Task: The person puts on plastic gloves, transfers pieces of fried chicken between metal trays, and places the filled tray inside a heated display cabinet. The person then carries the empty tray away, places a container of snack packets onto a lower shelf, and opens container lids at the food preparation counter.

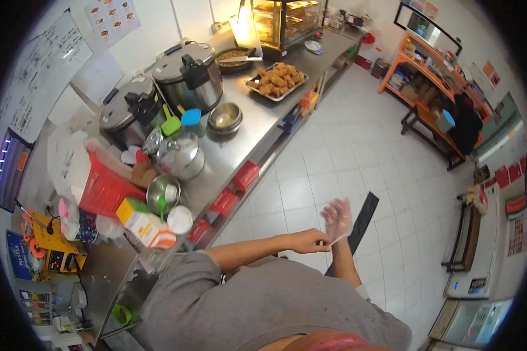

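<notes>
My right hand (pixel 337 217) is raised in front of my body inside a clear plastic glove (pixel 344 227), its fingers stretched up and apart. The bare fingers of my left hand (pixel 310 241) are pinched on the glove's cuff at the right wrist. Behind my right forearm a long black strip (pixel 364 221) shows against the floor.
Along the left runs a steel counter (pixel 240 155) with a tray of fried chicken (pixel 276 81), two large pressure cookers (pixel 187 76), metal bowls (pixel 225 119), a lidded pot (pixel 180 157) and a red basket (pixel 108 184). A person in dark clothing (pixel 467 126) is by the orange shelf (pixel 433 64).
</notes>
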Action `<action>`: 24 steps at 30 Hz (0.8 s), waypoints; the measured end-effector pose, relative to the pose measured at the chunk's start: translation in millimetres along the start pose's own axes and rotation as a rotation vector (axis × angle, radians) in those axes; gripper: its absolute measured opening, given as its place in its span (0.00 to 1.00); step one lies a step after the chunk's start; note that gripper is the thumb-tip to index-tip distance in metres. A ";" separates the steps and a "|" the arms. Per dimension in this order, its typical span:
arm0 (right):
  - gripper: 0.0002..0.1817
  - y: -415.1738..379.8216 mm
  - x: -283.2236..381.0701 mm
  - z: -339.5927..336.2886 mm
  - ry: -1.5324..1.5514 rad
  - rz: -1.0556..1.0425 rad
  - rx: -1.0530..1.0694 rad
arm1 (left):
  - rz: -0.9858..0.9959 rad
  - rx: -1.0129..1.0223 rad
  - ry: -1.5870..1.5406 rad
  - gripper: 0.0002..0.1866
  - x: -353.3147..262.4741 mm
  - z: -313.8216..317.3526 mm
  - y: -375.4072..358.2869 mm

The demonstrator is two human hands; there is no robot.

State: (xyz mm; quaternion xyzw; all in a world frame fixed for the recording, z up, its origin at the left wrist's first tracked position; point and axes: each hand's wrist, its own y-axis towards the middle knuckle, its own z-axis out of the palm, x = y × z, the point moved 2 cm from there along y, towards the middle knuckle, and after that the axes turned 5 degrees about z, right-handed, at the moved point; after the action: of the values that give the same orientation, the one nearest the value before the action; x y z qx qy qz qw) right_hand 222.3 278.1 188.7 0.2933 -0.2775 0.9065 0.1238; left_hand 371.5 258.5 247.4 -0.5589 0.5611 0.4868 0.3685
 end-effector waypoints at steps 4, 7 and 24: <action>0.27 147.5 -11.1 95.6 -0.535 -0.305 0.382 | -0.201 -0.230 -0.127 0.14 47.3 -114.0 8.8; 0.20 237.9 -4.3 173.2 -0.483 -0.257 0.562 | -0.248 -0.320 -0.117 0.16 60.9 -198.8 27.2; 0.15 844.5 -10.2 574.5 -2.158 -0.721 0.761 | -0.663 -1.705 -0.113 0.18 215.7 -522.9 100.8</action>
State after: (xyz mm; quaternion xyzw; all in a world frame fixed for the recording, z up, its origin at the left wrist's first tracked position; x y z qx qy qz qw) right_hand 169.4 -741.8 206.4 0.9805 0.1456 0.1302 -0.0205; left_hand 318.1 -310.5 187.3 -0.7493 -0.1965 0.6320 -0.0209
